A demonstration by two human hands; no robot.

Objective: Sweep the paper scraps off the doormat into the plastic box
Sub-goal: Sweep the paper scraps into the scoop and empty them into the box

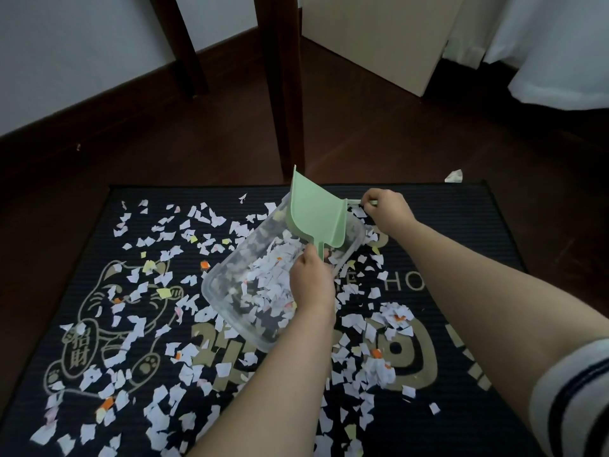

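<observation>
A black doormat (461,232) with a gold cat print lies on the floor, strewn with white, yellow and orange paper scraps (155,245). A clear plastic box (224,291) sits tilted in the mat's middle, holding a heap of scraps. My left hand (311,285) grips the handle of a pale green dustpan (316,212), which stands tipped up over the box's far end. My right hand (385,206) is closed on a thin pale handle, probably a small brush, at the box's far right corner; its head is hidden.
Two dark wooden furniture legs (283,94) stand just beyond the mat's far edge. A beige cabinet (379,37) and white fabric (560,51) are at the back right. One scrap (454,175) lies on the dark wooden floor off the mat.
</observation>
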